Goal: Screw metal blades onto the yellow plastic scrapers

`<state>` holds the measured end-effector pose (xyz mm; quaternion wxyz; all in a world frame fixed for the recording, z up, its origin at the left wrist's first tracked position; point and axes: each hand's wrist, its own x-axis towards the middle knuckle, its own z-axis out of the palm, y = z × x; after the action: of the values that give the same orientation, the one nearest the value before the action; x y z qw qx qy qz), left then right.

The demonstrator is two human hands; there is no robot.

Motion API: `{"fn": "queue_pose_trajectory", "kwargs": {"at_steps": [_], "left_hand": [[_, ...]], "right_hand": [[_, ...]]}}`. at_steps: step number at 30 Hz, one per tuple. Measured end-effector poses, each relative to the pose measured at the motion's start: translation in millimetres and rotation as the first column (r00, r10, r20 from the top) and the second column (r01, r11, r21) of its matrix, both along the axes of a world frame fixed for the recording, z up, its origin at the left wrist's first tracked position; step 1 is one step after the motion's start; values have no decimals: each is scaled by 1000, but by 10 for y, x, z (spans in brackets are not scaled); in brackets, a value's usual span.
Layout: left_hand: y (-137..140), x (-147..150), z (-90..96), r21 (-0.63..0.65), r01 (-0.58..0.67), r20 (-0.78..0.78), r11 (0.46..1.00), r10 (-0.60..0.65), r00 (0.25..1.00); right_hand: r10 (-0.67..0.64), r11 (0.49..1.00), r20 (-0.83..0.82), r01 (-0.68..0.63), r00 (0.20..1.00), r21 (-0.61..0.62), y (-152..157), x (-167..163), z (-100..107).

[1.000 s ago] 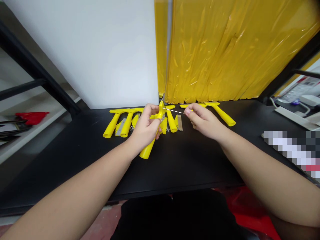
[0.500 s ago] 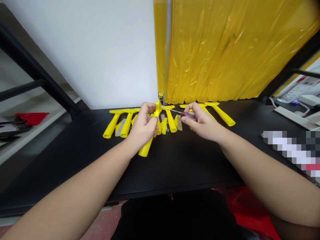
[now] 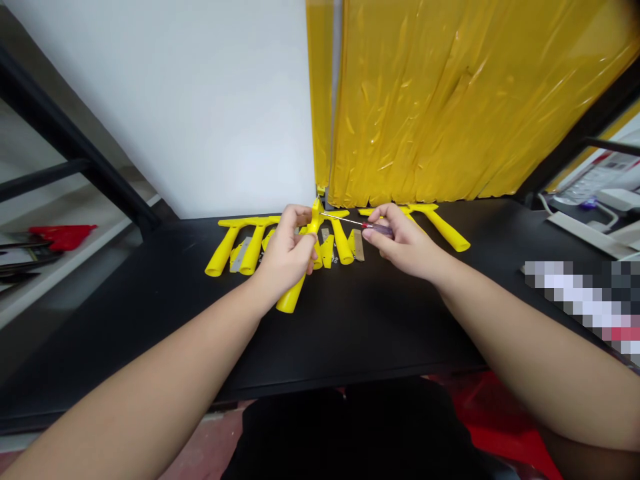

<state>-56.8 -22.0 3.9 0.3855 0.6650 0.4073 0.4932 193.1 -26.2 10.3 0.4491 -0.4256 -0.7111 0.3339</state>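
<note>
My left hand (image 3: pixel 291 247) is closed around a yellow plastic scraper handle (image 3: pixel 291 298), its wide head up and its hollow end slanting down toward me. My right hand (image 3: pixel 400 240) grips a screwdriver (image 3: pixel 377 229) by its dark reddish, see-through grip. The thin metal shaft reaches left, and its tip meets the side of the scraper head. Whether a screw sits under the tip is too small to tell. Behind my hands lie several more yellow scraper handles (image 3: pixel 223 252), metal blades (image 3: pixel 242 255), small yellow plates (image 3: pixel 328 251) and tiny screws.
All of this lies on a black table (image 3: pixel 370 320) backed by a white panel (image 3: pixel 210 107) and yellow plastic sheeting (image 3: pixel 425 100). Two more scraper handles (image 3: pixel 447 229) lie behind my right hand. A shelf with a red object (image 3: pixel 65 237) stands at left. White equipment (image 3: pixel 620 200) is at far right.
My right fingers have shifted slightly on the screwdriver's grip. The tip stays against the scraper head, and my left hand holds still.
</note>
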Motion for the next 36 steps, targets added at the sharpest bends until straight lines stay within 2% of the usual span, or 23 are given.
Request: {"fn": "queue_pose_trajectory", "kwargs": {"at_steps": [4, 7, 10, 13, 17, 19, 24, 26, 30, 32, 34, 36], "left_hand": [[-14, -9, -2, 27, -3, -17, 1000, 4, 1000], [-38, 0, 6, 39, -9, -46, 999, 11, 999], [-44, 11, 16, 33, -16, -53, 999, 17, 998], [-37, 13, 22, 15, -19, -42, 1000, 20, 999], [-42, 2, 12, 41, -16, -46, 999, 18, 999], [-50, -2, 4, 55, -13, -58, 998, 16, 998], [-46, 2, 11, 42, -18, -59, 999, 20, 998], [-37, 5, 19, 27, -22, -51, 999, 24, 998], [-36, 3, 20, 41, -30, -73, 999, 33, 997], [-45, -3, 15, 35, -34, -96, 999, 37, 995], [-53, -11, 12, 29, -34, -115, 999, 37, 993], [-55, -21, 12, 47, -30, -125, 998, 36, 992]], "right_hand": [[-76, 996, 59, 73, 995, 50, 10, 12, 19], [-47, 999, 77, 47, 996, 5, 62, 35, -8], [-27, 1000, 26, 27, 999, -4, 74, 35, -39], [-30, 998, 3, 29, 1000, 48, 43, 24, -37], [-114, 989, 91, 103, 989, 110, 27, 17, -1], [-116, 991, 113, 106, 987, 86, 41, 11, 4], [-18, 1000, 100, 18, 995, 0, 39, -23, -31], [-14, 1000, 101, 11, 995, 21, 21, -29, -39], [-102, 989, 153, 83, 983, 124, 17, -12, -17], [-91, 994, 129, 81, 987, 74, 32, -6, -8], [-11, 996, 30, 14, 999, -92, 48, -14, -15], [57, 961, -107, -84, 993, -265, 56, -33, -36]]}}
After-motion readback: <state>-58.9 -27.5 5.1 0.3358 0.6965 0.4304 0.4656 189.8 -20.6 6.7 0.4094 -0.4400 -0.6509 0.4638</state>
